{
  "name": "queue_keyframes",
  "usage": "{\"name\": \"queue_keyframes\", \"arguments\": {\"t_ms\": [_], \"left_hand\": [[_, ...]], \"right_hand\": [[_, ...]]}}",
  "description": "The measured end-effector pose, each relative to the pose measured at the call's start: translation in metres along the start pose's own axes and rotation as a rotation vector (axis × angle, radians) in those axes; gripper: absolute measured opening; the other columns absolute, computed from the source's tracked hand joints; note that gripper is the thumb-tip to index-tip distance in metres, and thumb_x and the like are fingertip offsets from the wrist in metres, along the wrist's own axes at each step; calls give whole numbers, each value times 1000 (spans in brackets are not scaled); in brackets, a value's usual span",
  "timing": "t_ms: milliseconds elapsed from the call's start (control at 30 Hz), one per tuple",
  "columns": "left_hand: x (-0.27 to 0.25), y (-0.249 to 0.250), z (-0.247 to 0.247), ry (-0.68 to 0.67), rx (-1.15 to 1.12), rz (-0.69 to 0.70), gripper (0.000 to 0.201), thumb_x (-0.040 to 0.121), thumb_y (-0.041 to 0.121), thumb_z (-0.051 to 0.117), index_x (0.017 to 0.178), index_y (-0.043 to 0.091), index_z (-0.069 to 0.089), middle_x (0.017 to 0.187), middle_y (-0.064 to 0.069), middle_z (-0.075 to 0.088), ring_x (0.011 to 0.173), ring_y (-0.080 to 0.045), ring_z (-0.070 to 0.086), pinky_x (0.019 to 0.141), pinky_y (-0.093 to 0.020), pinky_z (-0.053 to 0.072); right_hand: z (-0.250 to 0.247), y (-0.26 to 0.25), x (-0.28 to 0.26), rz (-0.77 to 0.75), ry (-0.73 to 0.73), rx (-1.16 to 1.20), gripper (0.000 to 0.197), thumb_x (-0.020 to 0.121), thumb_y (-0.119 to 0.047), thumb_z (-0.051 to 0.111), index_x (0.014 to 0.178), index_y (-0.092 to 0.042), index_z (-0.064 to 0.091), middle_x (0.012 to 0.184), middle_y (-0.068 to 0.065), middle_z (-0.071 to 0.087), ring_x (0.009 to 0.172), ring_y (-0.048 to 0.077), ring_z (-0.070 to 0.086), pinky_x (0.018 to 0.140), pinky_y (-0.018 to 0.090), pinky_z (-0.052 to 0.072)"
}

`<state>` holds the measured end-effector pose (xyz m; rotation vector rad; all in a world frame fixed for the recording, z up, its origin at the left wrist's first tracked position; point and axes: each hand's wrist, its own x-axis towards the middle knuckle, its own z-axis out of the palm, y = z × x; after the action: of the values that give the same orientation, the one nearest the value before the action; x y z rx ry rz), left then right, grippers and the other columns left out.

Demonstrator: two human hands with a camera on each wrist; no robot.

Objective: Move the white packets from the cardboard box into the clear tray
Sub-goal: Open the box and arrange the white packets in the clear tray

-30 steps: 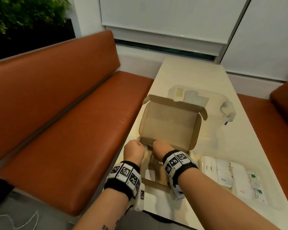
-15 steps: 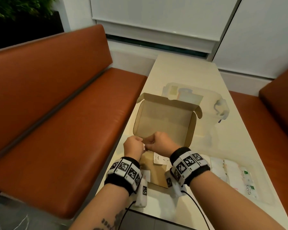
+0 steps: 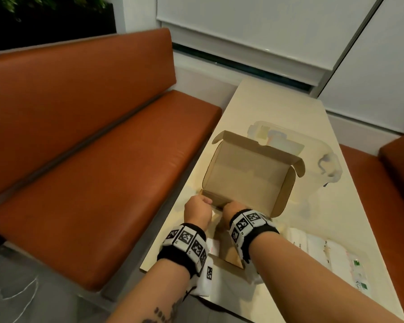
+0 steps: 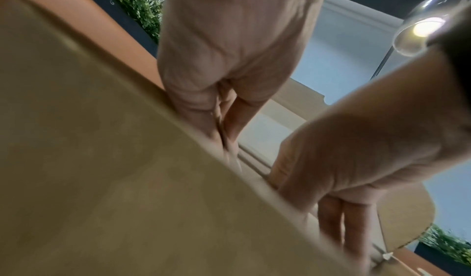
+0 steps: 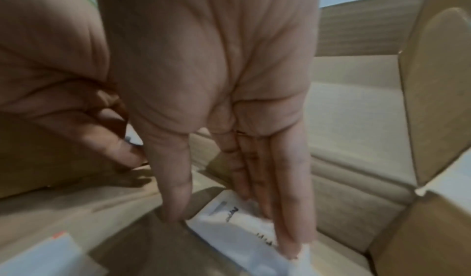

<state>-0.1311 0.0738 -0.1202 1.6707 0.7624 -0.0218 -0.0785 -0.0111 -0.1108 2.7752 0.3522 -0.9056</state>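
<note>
the orange bench [image 3: 84,173] runs along the left of both hands, its seat level with the pale table [image 3: 273,113] that stretches ahead of them. on that table, right under and beyond the hands, sits the open cardboard box [image 3: 247,173], its lid standing up past the fingertips. behind the lid, farther out, a clear lidded container [image 3: 313,159] rests on the table. to the right of the right forearm lies the clear tray [image 3: 350,259], with white packets already lying in it in a row.

both hands are down inside the box, side by side and close together. the right hand [image 5: 203,79] has its fingers [image 5: 290,210] stretched out nearly straight, tips pressing on a white packet [image 5: 242,226] that lies flat on the box floor; the thumb stands apart and nothing is curled around the packet. a second white packet [image 5: 43,256] lies on the box floor nearer the wrist, to the left of that hand. the left hand [image 3: 197,212] reaches down at the box's left wall, fingers pointing into the box in the left wrist view; a sliver of white shows at its fingertips in the right wrist view, but i cannot tell whether it is grasping anything.
</note>
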Motion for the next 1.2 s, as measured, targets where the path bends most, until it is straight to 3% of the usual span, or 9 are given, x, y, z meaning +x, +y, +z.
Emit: {"name": "queue_keyframes", "arguments": {"t_ms": [100,267,400,533,700,933,1000,1100,1200], "left_hand": [[0,-2,-2,-4,9,7,40,87,-7,35,104,8,67,117,-14,62,105,-31,59,92,-41,51],[1,-2,-2,-10,27,-9,40,88,-7,35,106,9,67,117,-14,63,105,-30,60,93,-40,51],[0,-2,-3,-30,29,-20,41,90,-6,34,108,9,67,119,-13,62,108,-30,58,94,-41,51],[1,-6,-2,-38,21,-23,40,90,-8,36,109,9,67,120,-12,61,108,-28,56,96,-38,50],[0,-12,2,-61,46,-10,35,91,-5,40,109,9,67,117,-11,63,92,-20,54,90,-31,50],[-3,-10,2,-72,79,-9,36,92,-4,39,110,9,67,121,-10,61,113,-27,55,99,-39,47],[-4,-10,2,-93,70,-6,28,94,3,44,110,9,66,118,-11,63,110,-27,57,98,-39,48],[-5,-11,2,-135,-3,4,22,91,25,61,102,7,67,106,-11,68,100,-27,62,92,-38,51],[-7,-7,2,-152,-120,-17,21,88,30,65,92,10,64,100,-13,68,95,-29,65,83,-38,56]], "right_hand": [[2,-3,4,40,-5,24,44,92,-29,57,132,-12,49,134,9,52,122,27,51,95,35,43],[8,-4,6,60,76,91,37,98,-16,42,134,-6,46,140,13,46,130,27,44,104,33,37],[14,0,4,27,106,202,42,93,-14,52,133,-6,42,136,14,48,124,28,49,100,34,40],[14,16,0,-55,133,232,42,87,-14,61,127,-9,51,128,10,57,117,26,55,97,33,45],[18,25,-11,-94,163,200,36,89,-16,59,124,-9,54,127,11,56,117,28,53,95,33,45],[18,25,-19,-102,124,347,41,85,-14,63,123,-9,49,126,10,57,115,26,55,91,30,44],[13,25,-20,-125,113,416,29,81,-12,68,109,-11,59,117,7,62,108,23,59,84,26,49],[-1,23,-24,-182,79,715,25,75,-3,74,80,-15,52,82,6,63,73,19,64,54,19,53],[-12,22,-29,-210,145,869,32,73,2,75,78,-14,47,79,7,59,61,14,58,53,22,52]]}}
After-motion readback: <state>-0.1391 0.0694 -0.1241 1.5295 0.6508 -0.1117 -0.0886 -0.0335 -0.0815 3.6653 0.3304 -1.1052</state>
